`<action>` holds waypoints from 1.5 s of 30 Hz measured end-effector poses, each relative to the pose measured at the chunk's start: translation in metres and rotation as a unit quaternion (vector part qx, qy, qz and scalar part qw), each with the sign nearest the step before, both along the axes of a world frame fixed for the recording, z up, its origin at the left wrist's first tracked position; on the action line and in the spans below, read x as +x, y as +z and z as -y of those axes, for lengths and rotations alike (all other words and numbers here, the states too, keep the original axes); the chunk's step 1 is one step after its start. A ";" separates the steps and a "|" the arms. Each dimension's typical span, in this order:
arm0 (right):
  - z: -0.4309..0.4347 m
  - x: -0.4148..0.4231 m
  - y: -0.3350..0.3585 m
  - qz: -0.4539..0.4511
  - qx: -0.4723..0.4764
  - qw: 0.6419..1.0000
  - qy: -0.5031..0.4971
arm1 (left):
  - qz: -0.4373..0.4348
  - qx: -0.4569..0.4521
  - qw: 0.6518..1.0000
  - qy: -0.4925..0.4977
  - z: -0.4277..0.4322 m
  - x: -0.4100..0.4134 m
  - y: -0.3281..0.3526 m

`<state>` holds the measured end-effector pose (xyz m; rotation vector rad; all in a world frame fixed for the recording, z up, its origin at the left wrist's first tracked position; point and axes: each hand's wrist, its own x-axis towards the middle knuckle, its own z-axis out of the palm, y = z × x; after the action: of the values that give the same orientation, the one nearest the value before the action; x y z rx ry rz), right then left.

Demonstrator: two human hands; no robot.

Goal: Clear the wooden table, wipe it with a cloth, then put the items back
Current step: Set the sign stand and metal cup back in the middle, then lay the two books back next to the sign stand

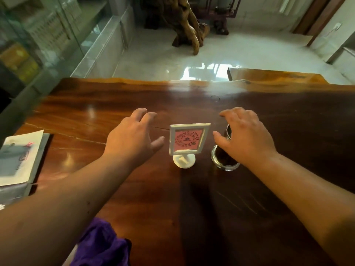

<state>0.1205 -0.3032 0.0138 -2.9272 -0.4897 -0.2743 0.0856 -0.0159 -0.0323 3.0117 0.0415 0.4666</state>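
Note:
A white sign stand [187, 141] with a pink card stands upright in the middle of the dark wooden table [288, 121]. My left hand [132, 137] hovers just left of it, fingers spread, holding nothing. My right hand [245, 135] hovers to the right of the stand, fingers apart, over two glass jars: one near jar [223, 160] with dark contents, and a second jar [229, 129] behind it, mostly hidden under my fingers. A purple cloth [101, 244] lies at the table's near edge below my left forearm.
A grey and white booklet [21, 156] lies at the table's left edge. Beyond the far edge are a shiny tiled floor [163, 54], a carved wooden root sculpture [188, 25], and glass cabinets [38, 35] on the left. A wooden bench top [274, 75] sits behind the table at right.

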 end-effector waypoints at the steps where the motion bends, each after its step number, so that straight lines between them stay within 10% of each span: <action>1: -0.023 0.000 0.003 -0.006 0.007 1.000 0.018 | -0.004 0.009 1.000 0.012 -0.017 -0.008 0.002; 21: -0.537 -0.087 -0.096 -0.125 0.079 0.962 0.228 | -0.132 -0.017 0.943 0.305 -0.419 -0.222 -0.042; 45: -0.605 -0.072 -0.180 -0.357 0.125 0.925 -0.041 | -0.333 -0.280 0.833 0.341 -0.424 -0.224 -0.131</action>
<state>0.0480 0.3014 -0.1658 -2.5431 -0.1933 0.6539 -0.1387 0.4086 -0.1630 2.3194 1.1026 -0.5116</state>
